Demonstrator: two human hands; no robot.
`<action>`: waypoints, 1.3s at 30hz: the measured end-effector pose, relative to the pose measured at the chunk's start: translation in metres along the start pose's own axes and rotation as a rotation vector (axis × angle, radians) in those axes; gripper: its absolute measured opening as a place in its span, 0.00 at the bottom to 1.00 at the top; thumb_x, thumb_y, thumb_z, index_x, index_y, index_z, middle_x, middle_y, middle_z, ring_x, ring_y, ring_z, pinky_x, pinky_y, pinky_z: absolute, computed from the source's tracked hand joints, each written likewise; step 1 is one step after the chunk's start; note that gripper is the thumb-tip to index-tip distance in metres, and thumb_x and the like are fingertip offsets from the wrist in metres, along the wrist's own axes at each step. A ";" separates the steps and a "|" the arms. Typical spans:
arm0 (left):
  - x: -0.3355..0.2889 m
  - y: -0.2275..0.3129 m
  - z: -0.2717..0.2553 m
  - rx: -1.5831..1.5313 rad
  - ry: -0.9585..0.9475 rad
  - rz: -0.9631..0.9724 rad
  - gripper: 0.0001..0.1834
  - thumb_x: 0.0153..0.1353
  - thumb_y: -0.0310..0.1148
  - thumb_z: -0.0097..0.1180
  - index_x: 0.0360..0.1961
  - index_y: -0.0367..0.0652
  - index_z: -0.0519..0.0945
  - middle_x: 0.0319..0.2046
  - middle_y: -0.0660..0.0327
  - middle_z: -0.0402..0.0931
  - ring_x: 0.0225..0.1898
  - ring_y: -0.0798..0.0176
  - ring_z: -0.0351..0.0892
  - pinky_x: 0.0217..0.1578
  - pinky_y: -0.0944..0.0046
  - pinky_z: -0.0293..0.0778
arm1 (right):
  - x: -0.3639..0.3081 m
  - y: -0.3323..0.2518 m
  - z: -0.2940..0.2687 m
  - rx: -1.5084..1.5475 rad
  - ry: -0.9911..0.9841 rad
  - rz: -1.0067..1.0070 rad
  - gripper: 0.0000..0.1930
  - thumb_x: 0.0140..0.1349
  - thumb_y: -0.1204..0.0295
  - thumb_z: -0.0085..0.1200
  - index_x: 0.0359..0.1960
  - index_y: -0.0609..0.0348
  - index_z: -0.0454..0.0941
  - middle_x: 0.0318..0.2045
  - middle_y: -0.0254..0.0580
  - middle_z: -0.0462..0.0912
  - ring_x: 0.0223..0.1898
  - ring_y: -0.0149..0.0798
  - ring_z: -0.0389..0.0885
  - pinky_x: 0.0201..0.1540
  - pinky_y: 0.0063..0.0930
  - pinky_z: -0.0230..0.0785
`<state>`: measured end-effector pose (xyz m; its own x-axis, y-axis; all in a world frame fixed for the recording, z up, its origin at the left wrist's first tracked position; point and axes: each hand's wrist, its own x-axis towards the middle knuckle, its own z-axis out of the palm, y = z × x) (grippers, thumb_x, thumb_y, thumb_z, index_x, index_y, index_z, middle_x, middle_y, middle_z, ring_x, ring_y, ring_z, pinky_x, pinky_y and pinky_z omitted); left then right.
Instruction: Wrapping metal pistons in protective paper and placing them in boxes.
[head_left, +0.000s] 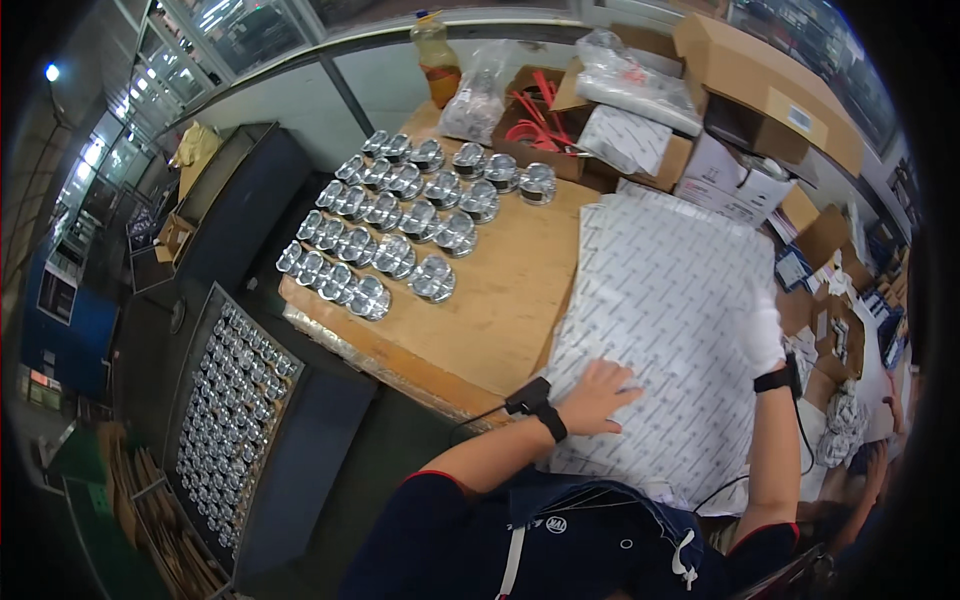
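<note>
A stack of large white sheets with a printed pattern (670, 290) lies on the table before me. My left hand (600, 397) is bare and rests on its lower left part, fingers spread, holding nothing. At the right edge of the sheets is my right hand (764, 330) in a white glove. Its fingers look stretched out along the edge, though the fingertips blend into the white paper. To the left, several shiny metal pistons (420, 220) stand in slanted rows on a brown board (500, 330), apart from both hands.
Left and lower, a dark cart (310, 450) carries many more pistons (235, 410). Behind the sheets are a bottle of amber liquid (437, 60), a box with red items (540, 120) and an open carton (780, 85). Another person's hand (875, 470) shows at far right, beside wrapped bundles (845, 425).
</note>
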<state>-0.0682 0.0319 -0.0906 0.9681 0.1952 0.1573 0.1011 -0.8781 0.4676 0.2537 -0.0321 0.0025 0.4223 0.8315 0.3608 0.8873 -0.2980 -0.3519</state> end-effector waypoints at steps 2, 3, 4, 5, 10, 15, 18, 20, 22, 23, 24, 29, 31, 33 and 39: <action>-0.002 0.010 0.000 -0.142 -0.285 -0.058 0.46 0.38 0.54 0.67 0.60 0.49 0.67 0.62 0.48 0.57 0.64 0.46 0.52 0.63 0.38 0.43 | 0.025 -0.109 0.019 0.189 -0.219 -0.075 0.27 0.51 0.72 0.56 0.56 0.63 0.68 0.45 0.56 0.77 0.49 0.55 0.75 0.50 0.39 0.69; -0.013 0.014 0.000 -0.151 -0.279 -0.071 0.46 0.38 0.54 0.67 0.60 0.49 0.67 0.62 0.48 0.57 0.64 0.46 0.52 0.63 0.38 0.43 | 0.036 -0.167 0.024 0.256 -0.340 -0.087 0.27 0.51 0.68 0.58 0.54 0.64 0.70 0.45 0.58 0.77 0.48 0.56 0.75 0.50 0.39 0.69; -0.025 0.021 0.000 -0.186 -0.179 -0.016 0.46 0.35 0.53 0.68 0.59 0.47 0.68 0.62 0.48 0.57 0.64 0.45 0.53 0.63 0.40 0.43 | 0.045 -0.211 0.034 0.226 -0.378 -0.243 0.26 0.51 0.67 0.57 0.53 0.64 0.70 0.45 0.57 0.78 0.48 0.55 0.75 0.51 0.39 0.69; -0.036 0.023 0.001 -0.218 -0.077 0.039 0.47 0.33 0.52 0.69 0.57 0.46 0.69 0.62 0.48 0.57 0.63 0.45 0.53 0.63 0.41 0.44 | 0.053 -0.246 0.044 0.197 -0.414 -0.398 0.26 0.52 0.67 0.57 0.52 0.64 0.71 0.45 0.57 0.78 0.49 0.54 0.76 0.51 0.39 0.69; -0.053 0.016 0.029 -0.114 0.274 0.193 0.46 0.31 0.51 0.69 0.55 0.44 0.71 0.61 0.47 0.58 0.61 0.45 0.56 0.63 0.41 0.44 | 0.065 -0.349 0.176 0.165 -0.475 -0.875 0.23 0.50 0.72 0.52 0.51 0.62 0.70 0.45 0.51 0.77 0.42 0.50 0.78 0.47 0.39 0.70; -0.063 0.019 0.035 -0.249 0.122 0.157 0.29 0.43 0.43 0.56 0.50 0.45 0.74 0.54 0.50 0.66 0.61 0.47 0.58 0.62 0.42 0.48 | 0.047 -0.403 0.242 -0.097 -0.560 -0.892 0.17 0.51 0.75 0.51 0.44 0.59 0.74 0.39 0.46 0.80 0.38 0.48 0.80 0.39 0.41 0.73; -0.060 0.023 0.030 -0.343 0.115 0.156 0.21 0.50 0.43 0.51 0.44 0.46 0.78 0.53 0.50 0.66 0.62 0.48 0.58 0.63 0.42 0.47 | 0.050 -0.395 0.246 -0.167 -0.601 -0.797 0.10 0.52 0.72 0.50 0.36 0.57 0.79 0.34 0.43 0.81 0.36 0.44 0.81 0.35 0.40 0.74; -0.060 0.028 0.008 -0.376 -0.097 0.089 0.33 0.37 0.45 0.67 0.47 0.43 0.76 0.56 0.51 0.67 0.61 0.46 0.59 0.63 0.47 0.50 | 0.044 -0.391 0.225 -0.191 -0.526 -0.788 0.07 0.54 0.67 0.50 0.24 0.51 0.80 0.22 0.40 0.81 0.26 0.44 0.81 0.27 0.38 0.71; -0.064 0.032 0.004 -0.288 0.005 0.126 0.31 0.38 0.45 0.66 0.46 0.44 0.76 0.56 0.50 0.67 0.62 0.46 0.58 0.62 0.45 0.50 | 0.031 -0.361 0.193 -0.313 -0.487 -0.962 0.05 0.53 0.67 0.51 0.25 0.49 0.79 0.19 0.40 0.80 0.23 0.43 0.81 0.23 0.37 0.70; -0.066 0.035 0.004 -0.200 0.119 0.141 0.29 0.39 0.45 0.66 0.45 0.44 0.77 0.56 0.50 0.67 0.63 0.46 0.58 0.62 0.44 0.51 | 0.026 -0.349 0.168 -0.208 -0.581 -0.867 0.05 0.52 0.67 0.51 0.26 0.50 0.79 0.20 0.42 0.80 0.24 0.44 0.81 0.24 0.39 0.71; -0.069 0.035 0.004 -0.220 0.104 0.164 0.29 0.39 0.45 0.66 0.45 0.44 0.77 0.56 0.50 0.67 0.63 0.46 0.58 0.62 0.44 0.51 | 0.020 -0.335 0.139 -0.100 -0.670 -0.762 0.05 0.52 0.66 0.52 0.26 0.50 0.79 0.20 0.43 0.80 0.24 0.45 0.81 0.25 0.40 0.71; -0.064 0.042 -0.014 0.029 0.027 0.130 0.15 0.49 0.36 0.56 0.38 0.42 0.77 0.50 0.47 0.70 0.59 0.46 0.63 0.57 0.45 0.60 | -0.027 -0.226 0.029 0.263 -0.758 -0.316 0.11 0.51 0.64 0.52 0.31 0.57 0.79 0.23 0.53 0.79 0.25 0.55 0.79 0.31 0.42 0.72; -0.058 0.043 -0.011 -0.070 -0.077 0.126 0.13 0.49 0.33 0.53 0.36 0.40 0.76 0.46 0.48 0.72 0.55 0.47 0.67 0.55 0.48 0.63 | -0.053 -0.188 0.005 0.350 -0.753 -0.092 0.12 0.52 0.65 0.52 0.34 0.58 0.79 0.25 0.54 0.79 0.26 0.55 0.79 0.32 0.41 0.73; -0.048 0.054 -0.013 -0.113 0.087 0.166 0.08 0.48 0.27 0.49 0.31 0.38 0.73 0.33 0.53 0.75 0.40 0.51 0.75 0.43 0.56 0.70 | -0.096 -0.135 0.009 0.645 -0.635 0.017 0.12 0.55 0.69 0.51 0.39 0.59 0.80 0.28 0.50 0.82 0.24 0.47 0.81 0.31 0.36 0.74; -0.037 0.077 -0.027 -0.074 0.013 0.038 0.10 0.48 0.26 0.49 0.34 0.39 0.74 0.30 0.56 0.75 0.35 0.52 0.76 0.37 0.56 0.71 | -0.154 -0.111 -0.015 1.041 -0.738 0.658 0.12 0.60 0.74 0.48 0.43 0.63 0.79 0.26 0.34 0.81 0.20 0.25 0.75 0.22 0.22 0.69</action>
<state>-0.1028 -0.0311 -0.0367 0.9677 0.1689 0.1870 0.0470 -0.8501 0.5245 0.0928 -0.1335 -0.0012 0.2179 0.8248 -0.5218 -0.1010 -0.5127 -0.8526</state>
